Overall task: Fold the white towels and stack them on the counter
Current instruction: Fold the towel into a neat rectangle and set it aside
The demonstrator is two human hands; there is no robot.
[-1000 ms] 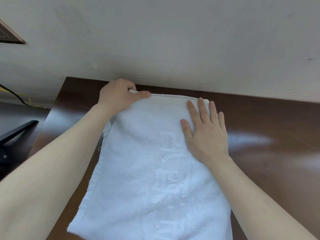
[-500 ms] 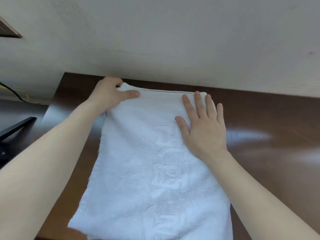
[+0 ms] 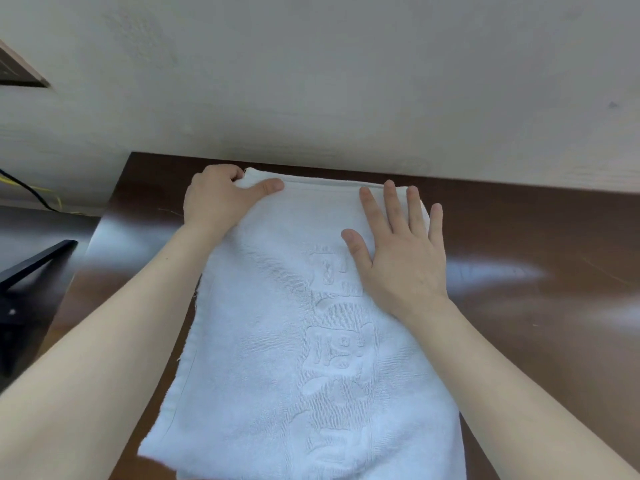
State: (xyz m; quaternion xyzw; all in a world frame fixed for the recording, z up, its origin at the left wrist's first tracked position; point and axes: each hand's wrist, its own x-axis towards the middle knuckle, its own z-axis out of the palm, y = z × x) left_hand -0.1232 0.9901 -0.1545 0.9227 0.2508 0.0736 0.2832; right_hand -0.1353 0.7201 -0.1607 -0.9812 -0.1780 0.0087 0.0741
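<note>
the left hand (image 3: 221, 199) grips the far left corner of the white towel (image 3: 277, 358), thumb on top and fingers curled round the edge. the towel lies flat on the dark bench (image 3: 536, 323), its long axis running from the person toward the wall (image 3: 329, 91), far short edge parallel to the wall and just short of it, near end out of view. the right hand (image 3: 405, 261) lies released, palm down on the towel's far right part, fingers straight and spread.

Soft even light, pale glare on the counter (image 3: 502, 271) (blurred, warped edges)
</note>
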